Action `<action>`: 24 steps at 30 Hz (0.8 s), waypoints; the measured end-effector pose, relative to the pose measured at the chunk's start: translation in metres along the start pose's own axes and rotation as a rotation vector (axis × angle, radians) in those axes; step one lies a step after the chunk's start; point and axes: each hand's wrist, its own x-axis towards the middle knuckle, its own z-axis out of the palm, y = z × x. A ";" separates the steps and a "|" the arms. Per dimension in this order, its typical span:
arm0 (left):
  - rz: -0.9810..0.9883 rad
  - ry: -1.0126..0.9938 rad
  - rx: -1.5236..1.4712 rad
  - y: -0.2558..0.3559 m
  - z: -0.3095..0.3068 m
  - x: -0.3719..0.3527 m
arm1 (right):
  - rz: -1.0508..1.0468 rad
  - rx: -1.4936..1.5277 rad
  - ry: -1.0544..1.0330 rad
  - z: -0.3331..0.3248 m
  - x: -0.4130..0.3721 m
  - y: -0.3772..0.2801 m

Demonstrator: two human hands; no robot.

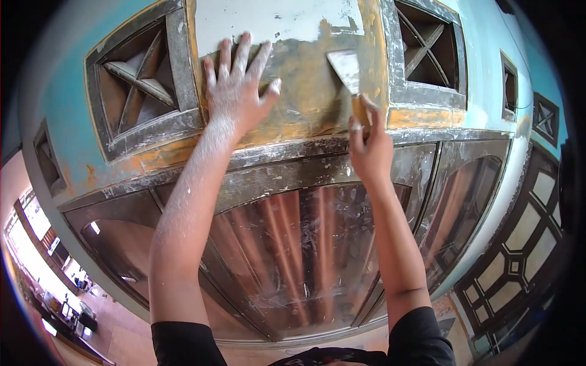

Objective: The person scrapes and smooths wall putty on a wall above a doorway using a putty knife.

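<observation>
My left hand (235, 91) lies spread against the wall panel (299, 91), its fingertips reaching the edge of the remaining white coat (274, 18). White dust covers that hand and forearm. In my right hand (371, 143) is a putty knife (346, 70), gripped by its yellowish handle with the blade pointing up. The blade is smeared white and overlaps the bared brownish part of the panel, near its right side. Orange-yellow patches border this scraped surface.
Wooden vents with crossed slats flank the panel, one on the left (137, 82) and one on the right (427, 46). Below runs a dusty wooden ledge (293, 149) above a glazed window (293, 256) with a reddish curtain behind. A dark panelled door (519, 244) stands far right.
</observation>
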 end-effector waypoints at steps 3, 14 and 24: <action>-0.021 0.030 0.058 0.000 0.009 0.027 | 0.029 0.006 0.019 -0.006 0.029 0.002; -0.049 0.007 0.042 0.050 0.012 0.028 | -0.007 -0.123 -0.010 -0.032 0.057 -0.006; 0.021 -0.025 0.040 0.050 0.008 0.022 | -0.136 -0.144 0.025 -0.037 0.089 -0.004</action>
